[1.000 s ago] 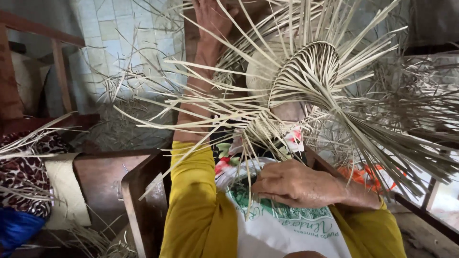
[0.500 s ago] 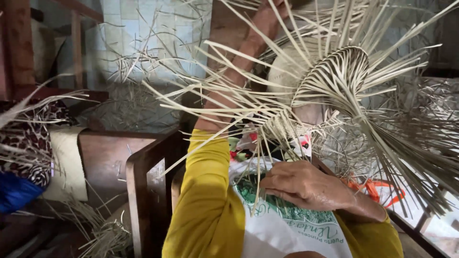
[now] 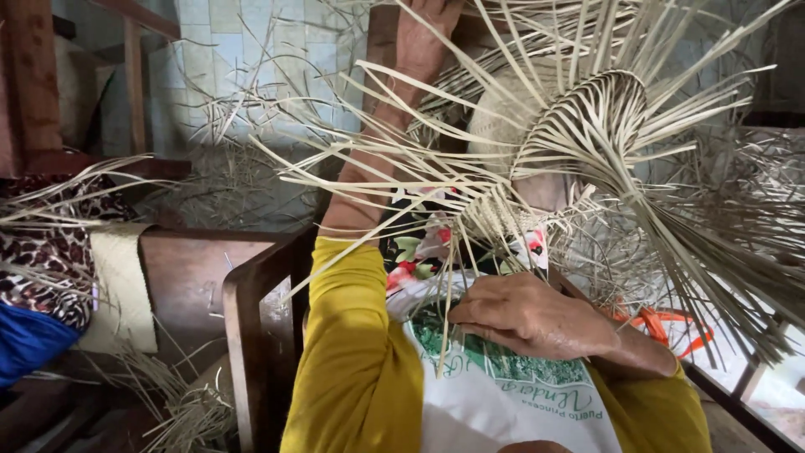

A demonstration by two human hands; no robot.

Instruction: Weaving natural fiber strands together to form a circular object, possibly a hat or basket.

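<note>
Far out to the left of the left hand (image 3: 423,33) lie one spotted cloth (image 3: 42,268), one blue cloth (image 3: 29,340) and one pale woven mat (image 3: 122,289) draped over a wooden bench (image 3: 197,277), with loose straw (image 3: 180,411) heaped on the floor below. The left hand reaches up and away, at the top edge of the view; strips cross in front of it and its fingers are cut off, so I cannot tell whether they are closed or apart. Just right of it hangs the one piece of weaving (image 3: 579,126), a half-made oval of pale strips with dozens of free ends fanning out, too many to count. It looks light, springy and dry, likely to crease or split if bent hard; the tight woven core (image 3: 495,220) seems the safest place to grip. Below that core, the right hand (image 3: 528,317) rests on the lap over a white printed bag (image 3: 495,394), fingers curled together and pinching a few strip ends (image 3: 449,327). Beyond the right wrist lies one orange cord (image 3: 671,323).
</note>
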